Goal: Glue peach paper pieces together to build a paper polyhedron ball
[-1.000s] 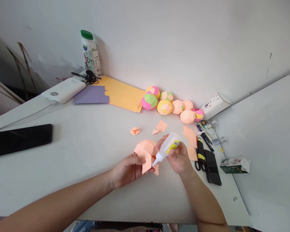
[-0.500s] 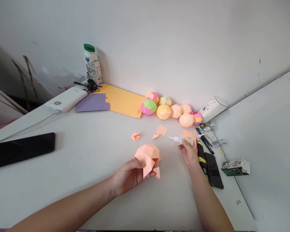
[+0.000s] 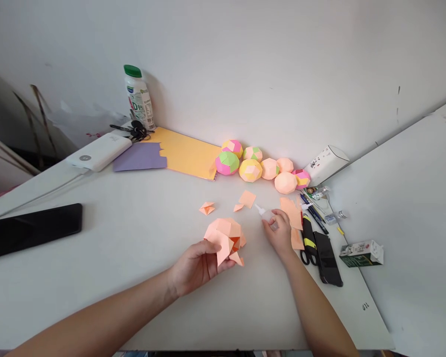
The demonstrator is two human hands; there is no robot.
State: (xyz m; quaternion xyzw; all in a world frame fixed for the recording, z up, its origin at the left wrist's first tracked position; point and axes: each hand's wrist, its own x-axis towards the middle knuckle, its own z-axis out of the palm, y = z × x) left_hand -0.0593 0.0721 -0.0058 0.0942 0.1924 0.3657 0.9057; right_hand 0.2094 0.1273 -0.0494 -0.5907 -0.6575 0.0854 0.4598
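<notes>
Shell (image 3: pixel 223 228) of faceted peach paper

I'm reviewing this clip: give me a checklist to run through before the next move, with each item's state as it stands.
1. Paper ball secure in the left hand: ok, pinched between thumb and fingers.
2. Ball fully closed: not ok, a gap shows its darker orange inside.
3. Right hand free: not ok, its fingers are on the glue bottle.
4. Bottle's nozzle away from the ball: ok, apart from it.
5. Loose folded piece clear of both hands: ok, it lies on the table beyond the ball.
6. Glue on the ball's flaps: cannot tell, too small to see.
</notes>
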